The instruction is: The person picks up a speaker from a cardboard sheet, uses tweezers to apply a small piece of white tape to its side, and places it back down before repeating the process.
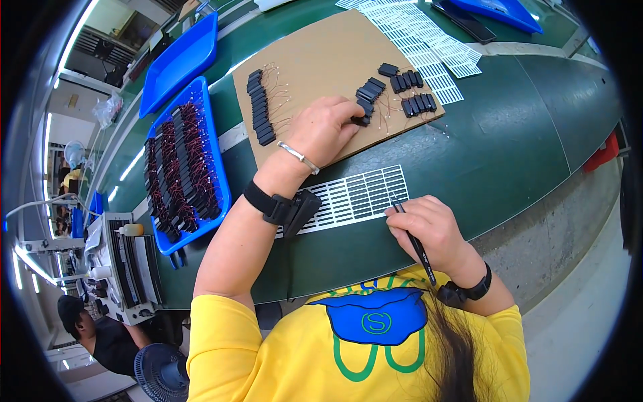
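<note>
My left hand [323, 130] reaches over a brown cardboard sheet [315, 60], its fingers closed on a small black rectangular part [362, 121] at the near end of a slanting row. Thin dark wires with pale tips trail from these parts. In my right hand [432, 231] is a pair of black tweezers [419, 249], its tips over the right end of a white sheet with rows of narrow slots [358, 195]. That sheet lies on the green table between me and the cardboard; my left wrist hides part of its left side.
More black parts [260, 107] stand in a column on the cardboard's left, with small groups [418, 104] at its right. A blue tray [224, 194] holds several rows of wired parts. Beyond lie another blue tray [177, 63], white slotted sheets [429, 47] and a dark phone [465, 23].
</note>
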### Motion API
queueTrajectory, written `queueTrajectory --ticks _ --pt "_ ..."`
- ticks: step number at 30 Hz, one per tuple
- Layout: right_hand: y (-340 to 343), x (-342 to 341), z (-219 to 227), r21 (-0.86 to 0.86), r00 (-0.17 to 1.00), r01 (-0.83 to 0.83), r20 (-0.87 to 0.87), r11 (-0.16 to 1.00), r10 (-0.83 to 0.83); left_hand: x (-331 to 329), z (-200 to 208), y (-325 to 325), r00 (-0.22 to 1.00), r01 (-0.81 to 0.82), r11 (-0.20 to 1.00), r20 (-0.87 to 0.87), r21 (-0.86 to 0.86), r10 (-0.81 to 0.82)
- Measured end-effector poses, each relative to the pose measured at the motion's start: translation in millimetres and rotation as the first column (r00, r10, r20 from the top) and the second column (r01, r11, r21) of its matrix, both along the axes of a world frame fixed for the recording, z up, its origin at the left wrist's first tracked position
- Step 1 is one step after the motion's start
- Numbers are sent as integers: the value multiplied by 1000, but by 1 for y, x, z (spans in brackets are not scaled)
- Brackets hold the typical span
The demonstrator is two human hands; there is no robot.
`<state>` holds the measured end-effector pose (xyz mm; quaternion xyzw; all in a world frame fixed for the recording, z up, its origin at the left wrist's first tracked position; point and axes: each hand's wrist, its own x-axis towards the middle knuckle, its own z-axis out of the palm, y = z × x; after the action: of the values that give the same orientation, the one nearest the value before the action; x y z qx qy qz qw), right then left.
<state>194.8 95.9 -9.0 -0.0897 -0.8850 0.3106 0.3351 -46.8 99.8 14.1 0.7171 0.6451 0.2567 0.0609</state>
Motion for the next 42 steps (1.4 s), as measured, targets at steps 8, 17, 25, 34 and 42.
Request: queueTrajectory --ticks 8,17,25,34,42 --pt "1 0 0 -8 1000 13 0 1000 -13 -3 9 -13 999 36 991 -30 -129 -40" --pt "-2 -2 2 -20 1000 8 8 1000 -7 6 1 -27 997 53 993 58 -106 -47" --pt "1 -4 1 -10 1000 12 18 1000 -12 5 21 -57 815 18 958 559 -285 151" --pt "-1 -7 4 -31 1000 -2 -17 1000 2 18 3 -97 -33 305 819 854 -486 519" --pt "-5 -33 11 95 995 -67 -73 993 74 25 -1 -102 -18 430 765 843 -479 537"
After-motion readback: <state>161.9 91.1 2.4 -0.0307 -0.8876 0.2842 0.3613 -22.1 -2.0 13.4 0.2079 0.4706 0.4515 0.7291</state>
